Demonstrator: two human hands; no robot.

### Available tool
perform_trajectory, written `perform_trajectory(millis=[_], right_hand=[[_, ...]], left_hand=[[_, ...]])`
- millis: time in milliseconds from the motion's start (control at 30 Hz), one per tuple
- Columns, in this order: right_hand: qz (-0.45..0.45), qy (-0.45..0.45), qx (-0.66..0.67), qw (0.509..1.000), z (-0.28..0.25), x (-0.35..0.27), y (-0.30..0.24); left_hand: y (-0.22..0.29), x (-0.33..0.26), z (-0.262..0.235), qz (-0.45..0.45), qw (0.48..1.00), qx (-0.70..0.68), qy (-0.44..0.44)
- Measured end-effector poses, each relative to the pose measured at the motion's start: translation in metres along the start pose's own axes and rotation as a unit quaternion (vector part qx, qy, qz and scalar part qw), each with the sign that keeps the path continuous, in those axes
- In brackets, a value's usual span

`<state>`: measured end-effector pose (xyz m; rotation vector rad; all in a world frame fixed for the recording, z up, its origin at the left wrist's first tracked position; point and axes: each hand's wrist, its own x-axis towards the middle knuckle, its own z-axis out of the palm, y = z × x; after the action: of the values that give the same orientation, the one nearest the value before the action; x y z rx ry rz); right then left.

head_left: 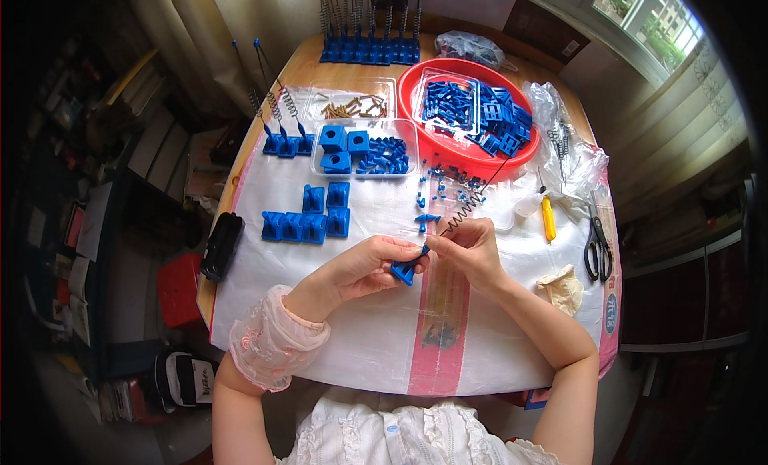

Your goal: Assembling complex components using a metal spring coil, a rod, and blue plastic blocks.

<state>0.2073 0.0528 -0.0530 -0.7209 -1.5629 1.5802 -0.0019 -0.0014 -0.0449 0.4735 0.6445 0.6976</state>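
My left hand [362,266] is closed around a blue plastic base [405,272], whose flat end shows below the fingers. With thumb and fingers pinched together, my right hand [472,253] grips the lower end of a dark coil spring [464,212] at the base's tip. A thin rod runs up and away to the right from the coil. Fingers cover the spot where spring and base meet. Just beyond my hands lie small loose blue plastic pieces [427,218]. To the left stand several similar blue bases [313,228] in rows.
A red basin [408,89] of blue parts stands at the back right. Clear boxes hold blue pieces [382,157] and brass-coloured screws [352,106]. Finished-looking spring units [370,49] stand behind. A yellow-handled screwdriver [548,218] and black scissors [597,249] lie right; a black case [222,246] lies left.
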Motion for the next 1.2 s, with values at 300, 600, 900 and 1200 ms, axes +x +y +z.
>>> perform_trajectory(millis=[300, 600, 900, 1200], right_hand=[[-0.012, -0.007, 0.007, 1.0, -0.006, 0.003, 0.007], [-0.062, 0.021, -0.004, 0.998, 0.0, 0.003, 0.003], [-0.122, 0.046, -0.088, 0.988, 0.001, 0.004, 0.005], [-0.141, 0.041, -0.106, 0.983, 0.001, 0.005, 0.005]], left_hand=[[0.001, -0.001, 0.013, 0.026, 0.998, 0.036, 0.052], [-0.012, 0.005, 0.01, 0.18, 0.96, 0.178, 0.119], [-0.019, 0.008, 0.017, 0.349, 0.81, 0.418, 0.22], [-0.019, 0.009, 0.017, 0.358, 0.809, 0.409, 0.223]])
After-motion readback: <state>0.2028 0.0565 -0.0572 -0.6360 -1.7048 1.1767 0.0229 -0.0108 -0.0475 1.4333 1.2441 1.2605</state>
